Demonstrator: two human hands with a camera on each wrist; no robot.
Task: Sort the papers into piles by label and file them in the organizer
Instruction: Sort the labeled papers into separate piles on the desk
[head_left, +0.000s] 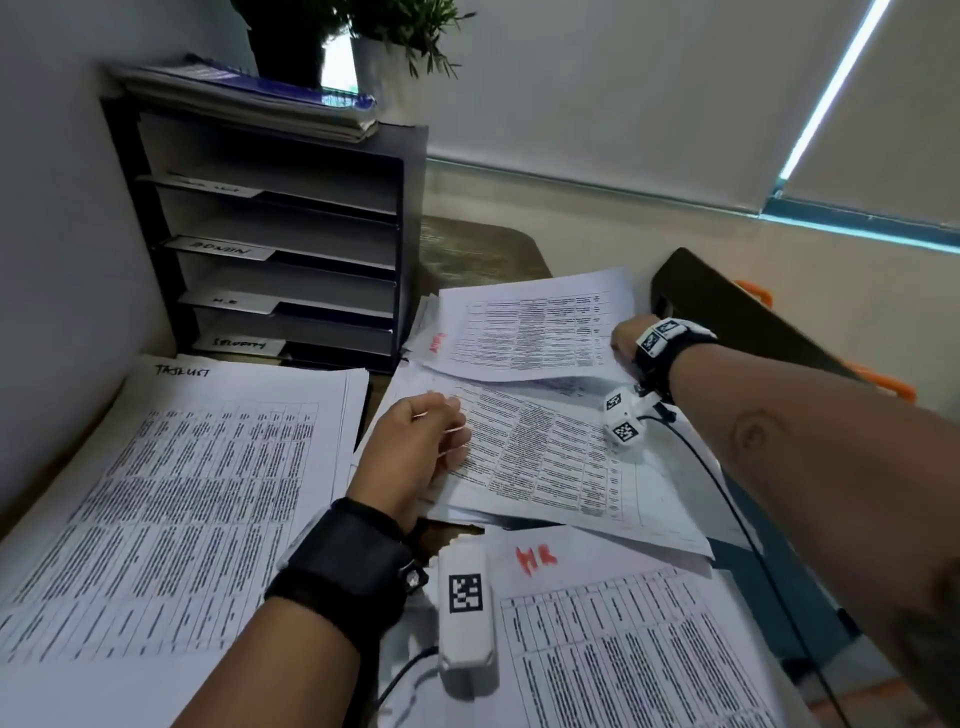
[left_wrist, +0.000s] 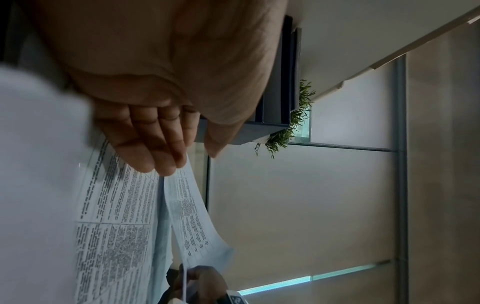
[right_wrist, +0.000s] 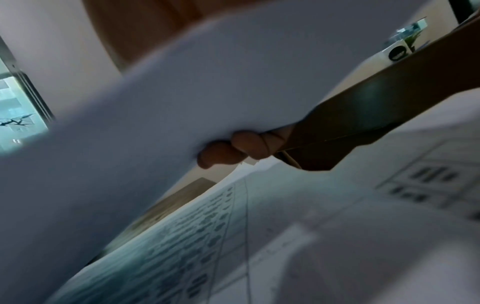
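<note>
On the counter (head_left: 483, 244) a black organizer (head_left: 280, 228) stands against the wall at the back left, its shelves carrying handwritten tags; "ADMIN", "H.R" and a lowest tag that is hard to read can be made out, while the top tag is too faint. A stack of booklets (head_left: 244, 98) lies on its roof, with a potted plant (head_left: 400, 31) behind. The papers lie in three groups: a pile headed in black handwriting (head_left: 182, 493) at the left in front of the organizer, a pile marked "HR" in red (head_left: 623, 623) nearest the camera, and a loose middle heap (head_left: 545, 457) between the hands. The left hand (head_left: 415, 447) rests on the left edge of the middle heap, fingers fairly straight and pressing flat on the printed sheets. The right hand (head_left: 626, 340) grips the right edge of the top sheet (head_left: 530, 327), which bears a red label near its left edge and is lifted clear of the heap; the wrist view shows fingers (right_wrist: 228, 152) curled under the paper's edge. A dark tray with orange tabs (head_left: 753, 322) sits beyond the right forearm
</note>
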